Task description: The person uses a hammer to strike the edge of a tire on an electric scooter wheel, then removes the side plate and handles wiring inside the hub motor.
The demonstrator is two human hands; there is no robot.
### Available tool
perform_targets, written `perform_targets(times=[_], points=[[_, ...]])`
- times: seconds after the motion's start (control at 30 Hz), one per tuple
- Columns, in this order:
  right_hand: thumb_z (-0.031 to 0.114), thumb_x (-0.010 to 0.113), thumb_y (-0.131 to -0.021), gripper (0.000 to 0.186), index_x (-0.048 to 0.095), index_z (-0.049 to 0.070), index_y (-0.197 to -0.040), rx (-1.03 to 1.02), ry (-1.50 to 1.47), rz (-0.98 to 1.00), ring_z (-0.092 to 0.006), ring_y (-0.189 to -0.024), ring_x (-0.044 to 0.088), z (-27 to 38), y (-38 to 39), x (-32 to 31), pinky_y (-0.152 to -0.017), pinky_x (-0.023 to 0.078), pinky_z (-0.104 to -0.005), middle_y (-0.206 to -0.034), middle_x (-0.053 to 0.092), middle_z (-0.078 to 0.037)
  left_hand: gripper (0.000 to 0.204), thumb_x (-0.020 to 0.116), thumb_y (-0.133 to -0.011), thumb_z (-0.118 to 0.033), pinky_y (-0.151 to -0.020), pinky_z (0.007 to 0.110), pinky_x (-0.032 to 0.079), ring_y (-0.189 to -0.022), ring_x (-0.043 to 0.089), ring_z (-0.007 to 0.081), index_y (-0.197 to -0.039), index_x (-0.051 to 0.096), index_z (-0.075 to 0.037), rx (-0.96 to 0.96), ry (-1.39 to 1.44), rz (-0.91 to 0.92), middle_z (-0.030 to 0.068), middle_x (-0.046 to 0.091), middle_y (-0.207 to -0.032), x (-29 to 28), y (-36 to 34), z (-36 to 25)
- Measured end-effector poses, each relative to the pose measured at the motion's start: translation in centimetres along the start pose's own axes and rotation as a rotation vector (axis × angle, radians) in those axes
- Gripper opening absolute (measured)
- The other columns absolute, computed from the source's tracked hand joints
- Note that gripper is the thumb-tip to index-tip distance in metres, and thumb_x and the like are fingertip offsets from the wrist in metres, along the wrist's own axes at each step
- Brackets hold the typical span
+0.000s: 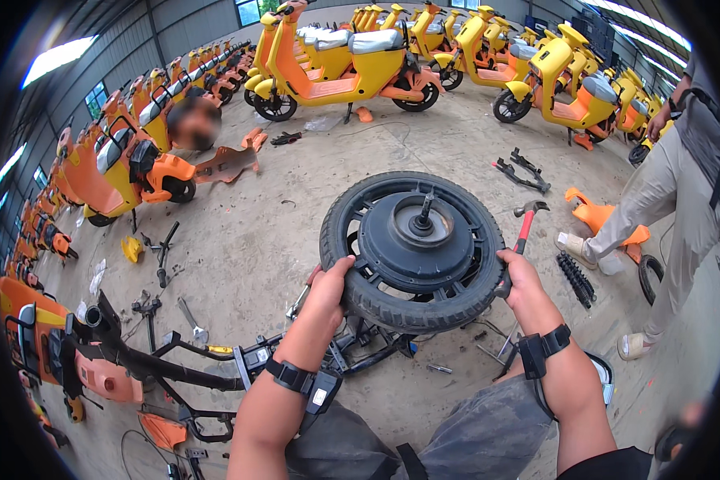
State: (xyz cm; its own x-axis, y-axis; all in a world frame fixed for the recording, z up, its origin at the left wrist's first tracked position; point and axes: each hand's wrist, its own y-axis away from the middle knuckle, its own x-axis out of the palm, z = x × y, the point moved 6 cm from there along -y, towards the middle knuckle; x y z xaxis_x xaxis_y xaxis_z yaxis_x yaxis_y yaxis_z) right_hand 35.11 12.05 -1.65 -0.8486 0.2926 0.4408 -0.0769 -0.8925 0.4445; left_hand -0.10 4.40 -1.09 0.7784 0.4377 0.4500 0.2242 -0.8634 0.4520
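Observation:
A black scooter wheel (412,308) with a metal hub and upright axle is raised before me, tilted, above a black frame (232,380). My left hand (328,288) grips the tyre's left side; a red-handled tool shows just behind it, whether held I cannot tell. My right hand (520,276) grips the tyre's right side, with a claw hammer (525,232) against its fingers, its black grip apparently held along with the tyre. Black straps with small boxes are on both my forearms.
Rows of yellow and orange scooters (336,68) stand behind. On the concrete floor (272,224) lie a wrench (192,320), black springs (574,280), metal brackets (520,170), orange panels (588,208) and loose parts. A co-worker's legs (664,216) stand at the right, near a loose tyre (650,280).

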Motion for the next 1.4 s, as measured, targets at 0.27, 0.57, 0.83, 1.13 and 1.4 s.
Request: perform_targets(times=[0.27, 0.57, 0.83, 1.13, 1.4], points=[[0.012, 0.058, -0.090, 0.030, 0.057, -0.007, -0.113, -0.147, 0.261, -0.033, -0.0187, -0.082, 0.065, 2.5, 5.9, 2.1, -0.074, 0.054, -0.0302, -0.096, 0.065, -0.010, 0.031, 0.062, -0.091, -0.026, -0.069, 0.038, 0.056, -0.069, 0.066, 0.0219, -0.103, 0.060, 0.003, -0.053, -0.118, -0.011, 0.0103, 0.066, -0.084, 0.5, 1.4, -0.9], [0.022, 0.058, -0.097, 0.049, 0.043, -0.006, -0.136, -0.481, 0.472, 0.313, -0.0178, -0.089, 0.066, 1.8, 15.4, 8.1, -0.072, 0.054, -0.0268, -0.110, 0.063, -0.015, 0.032, 0.059, -0.090, -0.028, -0.071, 0.038, 0.053, -0.073, 0.064, 0.0214, -0.100, 0.062, 0.002, -0.009, -0.229, -0.070, 0.0104, 0.065, -0.085, 0.2, 2.1, -1.5], [0.039, 0.045, -0.102, 0.042, 0.054, 0.000, -0.114, -0.129, 0.642, 0.531, -0.0043, -0.048, 0.043, -0.7, 18.6, 8.3, -0.044, 0.038, -0.0197, -0.068, 0.047, 0.002, 0.038, 0.041, -0.096, -0.043, -0.091, 0.046, 0.045, -0.097, 0.057, 0.0220, -0.104, 0.059, -0.010, -0.077, -0.094, -0.009, 0.0078, 0.061, -0.101, 0.1, 2.8, -2.2], [0.029, 0.048, -0.101, 0.033, 0.055, 0.000, -0.115, -0.054, 0.756, 0.630, -0.0049, -0.053, 0.046, -3.2, 18.9, 8.4, -0.048, 0.040, -0.0212, -0.071, 0.051, 0.001, 0.053, 0.032, -0.099, -0.046, -0.091, 0.045, 0.044, -0.095, 0.057, 0.0243, -0.120, 0.050, -0.001, -0.104, -0.151, -0.047, 0.0118, 0.058, -0.102, -3.0, 2.8, -1.7], [0.023, 0.058, -0.096, 0.034, 0.057, -0.001, -0.120, -0.083, 0.894, 0.733, -0.0057, -0.060, 0.049, -5.0, 19.7, 9.8, -0.055, 0.044, -0.0252, -0.075, 0.054, 0.002, 0.059, 0.031, -0.100, -0.048, -0.092, 0.044, 0.044, -0.103, 0.056, 0.0272, -0.126, 0.047, 0.002, -0.064, -0.135, -0.081, 0.0162, 0.057, -0.113, -3.1, 5.4, -2.3]])
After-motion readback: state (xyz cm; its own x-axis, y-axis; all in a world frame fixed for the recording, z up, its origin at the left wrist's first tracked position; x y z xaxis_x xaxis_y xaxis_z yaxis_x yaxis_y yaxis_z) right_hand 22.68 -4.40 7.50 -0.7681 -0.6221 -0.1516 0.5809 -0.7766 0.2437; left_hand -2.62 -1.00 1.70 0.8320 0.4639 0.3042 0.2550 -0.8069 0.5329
